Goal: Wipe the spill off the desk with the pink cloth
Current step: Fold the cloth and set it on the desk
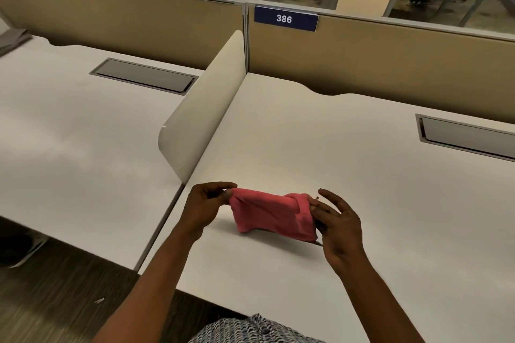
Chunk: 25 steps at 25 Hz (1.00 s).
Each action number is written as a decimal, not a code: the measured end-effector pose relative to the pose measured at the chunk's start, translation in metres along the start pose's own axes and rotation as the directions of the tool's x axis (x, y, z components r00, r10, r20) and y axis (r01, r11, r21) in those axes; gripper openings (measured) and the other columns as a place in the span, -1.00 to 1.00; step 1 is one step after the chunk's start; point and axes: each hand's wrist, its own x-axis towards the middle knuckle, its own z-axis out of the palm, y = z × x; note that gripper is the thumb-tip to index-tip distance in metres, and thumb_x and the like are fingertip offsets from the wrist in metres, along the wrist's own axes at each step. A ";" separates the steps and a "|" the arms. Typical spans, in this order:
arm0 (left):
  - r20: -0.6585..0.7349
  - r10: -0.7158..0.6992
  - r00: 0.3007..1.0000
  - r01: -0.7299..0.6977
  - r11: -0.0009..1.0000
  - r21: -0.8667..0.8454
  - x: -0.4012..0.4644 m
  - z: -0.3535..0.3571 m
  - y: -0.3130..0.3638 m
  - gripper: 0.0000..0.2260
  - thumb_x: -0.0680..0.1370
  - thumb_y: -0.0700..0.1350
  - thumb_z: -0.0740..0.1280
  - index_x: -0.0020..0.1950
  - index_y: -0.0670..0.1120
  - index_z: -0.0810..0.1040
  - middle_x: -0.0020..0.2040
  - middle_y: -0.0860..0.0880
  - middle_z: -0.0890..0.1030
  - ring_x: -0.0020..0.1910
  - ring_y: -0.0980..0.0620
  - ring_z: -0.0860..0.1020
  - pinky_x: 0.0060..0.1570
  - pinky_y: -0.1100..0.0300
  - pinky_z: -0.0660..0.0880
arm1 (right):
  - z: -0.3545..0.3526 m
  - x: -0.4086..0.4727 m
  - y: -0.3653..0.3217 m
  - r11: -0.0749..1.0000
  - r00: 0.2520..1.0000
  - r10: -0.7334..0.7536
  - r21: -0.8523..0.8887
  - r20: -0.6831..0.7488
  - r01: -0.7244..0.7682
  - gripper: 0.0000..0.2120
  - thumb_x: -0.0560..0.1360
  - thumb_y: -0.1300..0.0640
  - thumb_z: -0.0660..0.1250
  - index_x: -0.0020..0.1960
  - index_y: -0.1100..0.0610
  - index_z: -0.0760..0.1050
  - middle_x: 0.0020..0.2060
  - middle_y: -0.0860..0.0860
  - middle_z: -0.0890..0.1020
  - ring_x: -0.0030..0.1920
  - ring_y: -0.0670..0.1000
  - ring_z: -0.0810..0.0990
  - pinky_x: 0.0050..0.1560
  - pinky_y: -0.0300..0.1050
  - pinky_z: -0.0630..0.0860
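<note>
The pink cloth [271, 214] hangs folded between both hands, just above the white desk [348, 175], its lower edge close to the surface. My left hand [202, 207] pinches the cloth's left top corner between thumb and fingers. My right hand [338, 224] pinches the right end, with its other fingers spread. I cannot make out a spill on the desk.
A cream divider panel [206, 103] separates this desk from the neighbouring desk [69, 142] on the left. Grey cable hatches [143, 75] [468, 138] are set into both desks. A tan partition [390, 64] with a "386" sign [285, 18] runs along the back. Wood floor lies at lower left.
</note>
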 end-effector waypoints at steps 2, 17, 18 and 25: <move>0.003 -0.016 1.000 0.016 1.000 0.001 -0.003 0.007 -0.002 -0.84 0.56 -0.18 0.44 0.03 0.05 0.76 -0.07 -0.10 0.75 -0.04 -0.03 0.72 0.20 -0.05 0.61 | -0.002 0.001 0.003 0.999 1.000 0.017 -0.040 0.018 -0.016 -0.61 0.51 0.52 0.36 0.18 0.12 0.62 -0.05 0.18 0.78 -0.10 0.04 0.76 -0.13 -0.19 0.67; 0.019 -0.031 0.999 0.031 0.999 -0.009 -0.010 0.039 0.014 -0.95 0.58 -0.14 0.44 -0.01 -0.10 0.68 0.00 -0.02 0.73 -0.06 0.06 0.68 -0.03 0.06 0.57 | -0.034 0.019 -0.016 0.994 0.996 -0.006 -0.106 0.086 0.016 -0.56 0.54 0.45 0.38 0.24 -0.01 0.62 -0.12 0.04 0.74 -0.11 0.01 0.73 -0.14 -0.19 0.65; 0.061 -0.043 0.997 0.043 0.999 0.000 -0.009 0.041 0.014 -0.91 0.62 -0.12 0.39 0.02 -0.14 0.63 0.04 -0.01 0.72 -0.05 0.03 0.67 -0.01 0.04 0.58 | -0.033 0.019 -0.016 0.982 0.993 -0.035 -0.178 0.113 0.055 -0.54 0.55 0.47 0.34 0.21 -0.04 0.64 -0.06 0.02 0.75 -0.06 0.03 0.73 -0.12 -0.18 0.64; 0.219 0.017 0.976 -0.033 0.997 0.070 0.012 0.035 0.027 -0.89 0.69 -0.02 0.27 0.07 -0.04 0.51 -0.31 -0.01 0.52 -0.29 0.05 0.43 -0.22 0.16 0.41 | -0.018 0.025 -0.030 0.677 0.874 -0.281 -0.564 0.395 0.473 -0.53 0.45 0.22 0.55 0.27 -0.16 0.62 0.28 -0.27 0.60 0.22 -0.21 0.60 0.21 -0.26 0.53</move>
